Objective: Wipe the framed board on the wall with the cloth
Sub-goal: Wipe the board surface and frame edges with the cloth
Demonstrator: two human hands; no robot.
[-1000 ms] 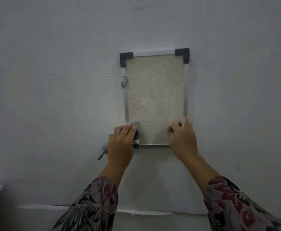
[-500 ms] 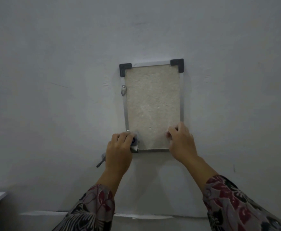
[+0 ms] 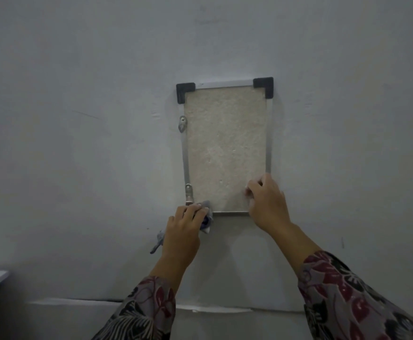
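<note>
The framed board (image 3: 226, 148) is seen hanging upright on the wall (image 3: 78, 119), up at about twelve o'clock from the hands, and the cloth (image 3: 206, 218) is being pressed against its seven o'clock corner. The cloth is bunched under the curled fingers of the left hand (image 3: 182, 231), with a thin tail left dangling at eight o'clock of that hand. The right hand (image 3: 266, 202) is laid flat and open over the five o'clock corner, nothing gripped, and the board appears to be steadied by it. The board is judged light and stiff, hung from small metal brackets (image 3: 182, 123) on its nine o'clock edge, so it could be shifted by a hard push. The textured panel looks rough; drag on the soft, limp cloth is to be expected. A wadded hold near the cloth's middle is best kept, and the frame braced at a lower corner.
</note>
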